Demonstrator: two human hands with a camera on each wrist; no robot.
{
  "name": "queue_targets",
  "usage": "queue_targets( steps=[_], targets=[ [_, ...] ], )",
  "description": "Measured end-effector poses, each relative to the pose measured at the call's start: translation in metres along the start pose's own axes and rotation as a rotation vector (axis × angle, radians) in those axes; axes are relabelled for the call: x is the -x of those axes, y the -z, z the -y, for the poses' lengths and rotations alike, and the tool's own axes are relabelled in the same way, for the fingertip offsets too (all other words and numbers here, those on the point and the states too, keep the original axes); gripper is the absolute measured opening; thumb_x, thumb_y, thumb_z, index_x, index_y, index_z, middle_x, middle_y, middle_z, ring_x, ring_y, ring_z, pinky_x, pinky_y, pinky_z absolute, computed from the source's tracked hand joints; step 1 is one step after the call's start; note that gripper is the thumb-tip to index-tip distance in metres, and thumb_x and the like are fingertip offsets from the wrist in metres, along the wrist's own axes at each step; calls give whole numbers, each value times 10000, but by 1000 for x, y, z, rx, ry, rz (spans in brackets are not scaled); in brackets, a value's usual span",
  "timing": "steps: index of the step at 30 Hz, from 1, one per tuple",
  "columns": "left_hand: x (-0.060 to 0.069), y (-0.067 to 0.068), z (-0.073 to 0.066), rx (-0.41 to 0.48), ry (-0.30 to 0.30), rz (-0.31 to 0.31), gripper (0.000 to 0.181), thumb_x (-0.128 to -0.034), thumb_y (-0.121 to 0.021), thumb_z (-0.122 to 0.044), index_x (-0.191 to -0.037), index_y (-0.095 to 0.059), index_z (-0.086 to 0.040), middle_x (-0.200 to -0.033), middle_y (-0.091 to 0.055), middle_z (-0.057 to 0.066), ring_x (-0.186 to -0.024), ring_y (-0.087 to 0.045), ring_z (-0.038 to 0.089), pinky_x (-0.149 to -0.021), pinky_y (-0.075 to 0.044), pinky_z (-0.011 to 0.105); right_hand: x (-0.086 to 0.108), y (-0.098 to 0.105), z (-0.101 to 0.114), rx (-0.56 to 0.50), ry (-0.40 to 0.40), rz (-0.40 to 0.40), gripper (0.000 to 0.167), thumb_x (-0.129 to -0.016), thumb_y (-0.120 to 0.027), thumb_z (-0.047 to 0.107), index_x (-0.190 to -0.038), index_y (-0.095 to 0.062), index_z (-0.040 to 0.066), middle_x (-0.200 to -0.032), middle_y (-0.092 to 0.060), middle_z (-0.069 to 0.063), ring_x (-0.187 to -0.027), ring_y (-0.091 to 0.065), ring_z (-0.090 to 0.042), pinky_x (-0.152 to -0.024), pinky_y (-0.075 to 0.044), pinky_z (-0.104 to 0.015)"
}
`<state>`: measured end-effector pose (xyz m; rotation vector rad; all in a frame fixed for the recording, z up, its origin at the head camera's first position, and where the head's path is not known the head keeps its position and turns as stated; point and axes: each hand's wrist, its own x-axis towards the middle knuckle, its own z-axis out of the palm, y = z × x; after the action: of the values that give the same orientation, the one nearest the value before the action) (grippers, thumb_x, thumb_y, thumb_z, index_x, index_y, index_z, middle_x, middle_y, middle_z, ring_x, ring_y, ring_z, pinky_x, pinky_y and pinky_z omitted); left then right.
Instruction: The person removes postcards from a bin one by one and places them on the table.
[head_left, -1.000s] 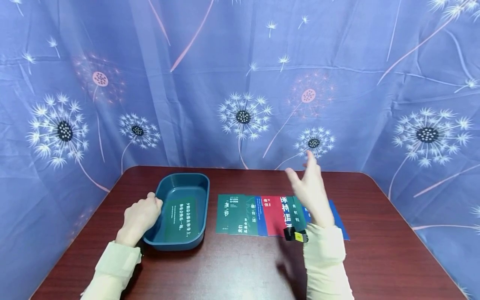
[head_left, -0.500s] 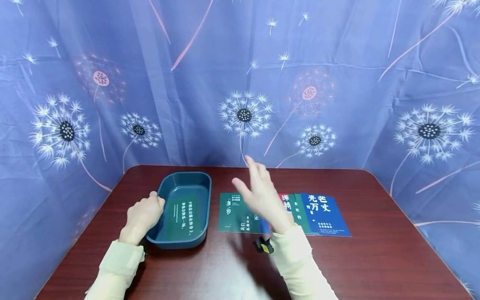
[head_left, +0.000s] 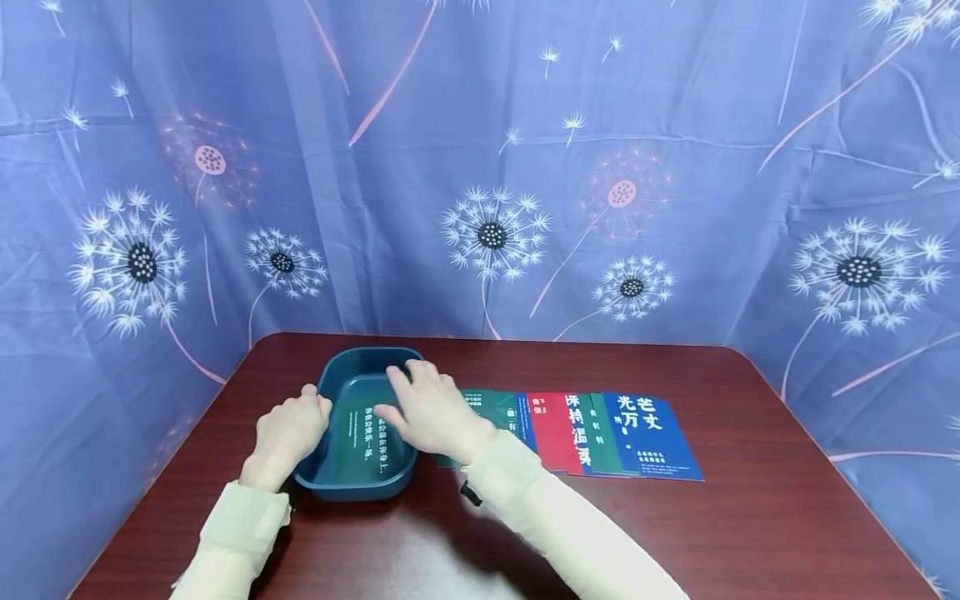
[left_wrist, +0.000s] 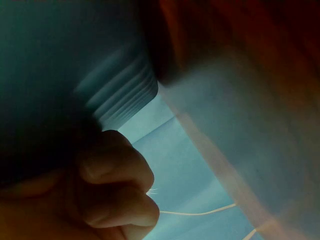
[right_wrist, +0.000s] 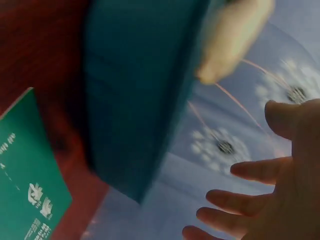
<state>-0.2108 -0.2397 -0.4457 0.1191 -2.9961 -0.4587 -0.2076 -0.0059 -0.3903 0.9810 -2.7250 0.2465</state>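
My left hand [head_left: 288, 433] grips the left rim of a teal plastic tray [head_left: 352, 492]. In the left wrist view its curled fingers [left_wrist: 125, 167] lie against the tray's ribbed side [left_wrist: 125, 82]. A green card [head_left: 352, 450] with white writing lies inside the tray. Above the tray's right side hovers my right hand [head_left: 438, 412], fingers spread and holding nothing. The right wrist view shows its parted fingers [right_wrist: 240, 202] beside the tray wall [right_wrist: 135, 100]. Right of the tray is an overlapping row of cards: green ones [head_left: 487, 404] partly hidden by my right arm, a red card [head_left: 551, 429], and a blue card [head_left: 656, 442].
The dark reddish wooden table [head_left: 757, 500] extends in front of and to the right of the cards. A blue curtain [head_left: 405, 250] printed with dandelions hangs behind and beside the table.
My right hand has swept left from above the cards at the right to over the tray, uncovering the blue card. My left hand keeps its grip on the tray rim.
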Motion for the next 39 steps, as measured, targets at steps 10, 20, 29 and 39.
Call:
queue_targets(
  steps=[10,20,29,39],
  targets=[
    [0,0,1,-1,-30,-4,330,-1005,-388,-239,-997,-519,63,-748,-572,220,-649,-584,389,-603,-483,572,-22,-53,26,288,33,84,496,-1025,-385,474,-1213,-635,89,-1231,-580,-106,-1200,-514,-250,-932,-474,-312],
    [-3,0,1,-2,-31,-10,338,-999,-384,-241,-1008,-527,65,-794,-597,259,-679,-594,423,-620,-481,591,-34,-72,36,335,-158,276,741,-976,-238,654,-1469,-437,138,-1398,-528,-67,-1289,-463,-250,-1066,-330,-377],
    [-1,1,1,8,-10,26,359,-1007,-370,-241,-1075,-514,81,-835,-603,275,-700,-595,422,-649,-479,598,-42,-81,37,399,-195,435,964,-807,-165,866,-1555,-258,264,-1447,-484,-33,-1353,-403,-241,-1133,-186,-454],
    [-2,1,1,4,-14,22,362,-1008,-368,-247,-1074,-514,77,-839,-603,278,-714,-596,436,-639,-471,599,-46,-82,37,434,-182,421,1074,-705,-313,929,-1526,-330,237,-1404,-510,-43,-1282,-469,-217,-1093,-268,-453]
  ],
)
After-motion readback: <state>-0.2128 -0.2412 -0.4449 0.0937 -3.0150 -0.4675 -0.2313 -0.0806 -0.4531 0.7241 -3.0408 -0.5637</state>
